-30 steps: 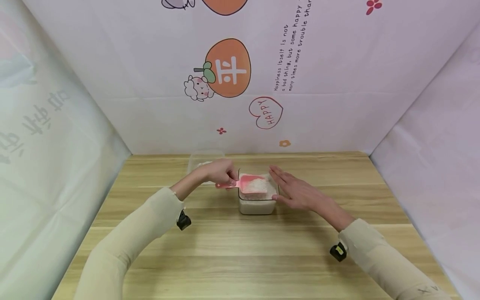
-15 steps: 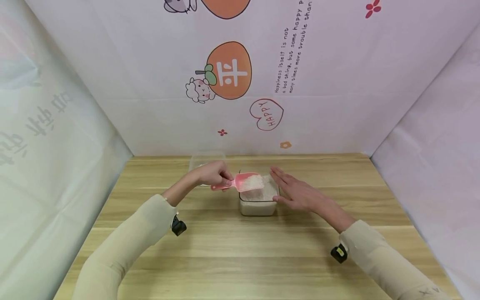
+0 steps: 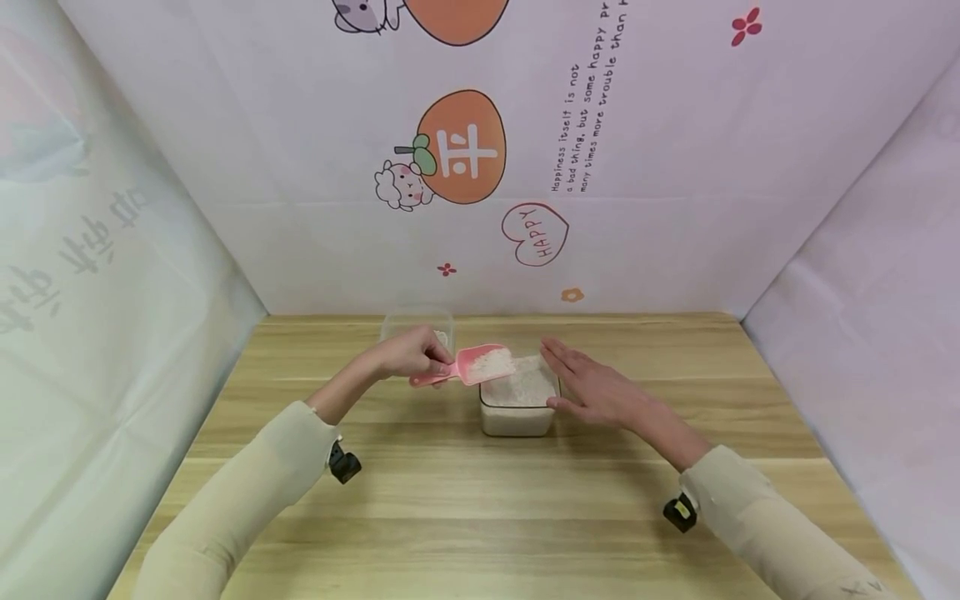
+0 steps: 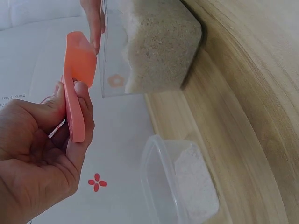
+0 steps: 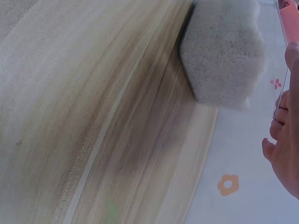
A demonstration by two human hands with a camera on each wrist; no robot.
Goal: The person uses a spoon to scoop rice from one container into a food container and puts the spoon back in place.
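Observation:
My left hand [image 3: 411, 354] pinches the handle of a pink scoop [image 3: 471, 366] heaped with white rice; it hangs above the left rim of a clear container of rice [image 3: 519, 407]. The left wrist view shows that hand [image 4: 39, 140] curled round the scoop's handle [image 4: 77, 100], with the rice container [image 4: 156, 44] beyond it. My right hand [image 3: 592, 385] lies flat, fingers straight, against the container's right side and rim. Behind the left hand stands a second clear container [image 3: 417, 323], which in the left wrist view [image 4: 180, 182] holds a little rice.
The wooden table [image 3: 480, 508] is boxed in by white printed sheets at the back and on both sides. Each wrist carries a small black camera [image 3: 343, 463]. The right wrist view shows the rice container [image 5: 224, 51] and bare tabletop [image 5: 84, 121].
The left hand has lifted the loaded scoop out of the rice container and carried it left and up towards the second container. The right hand has stayed against the container.

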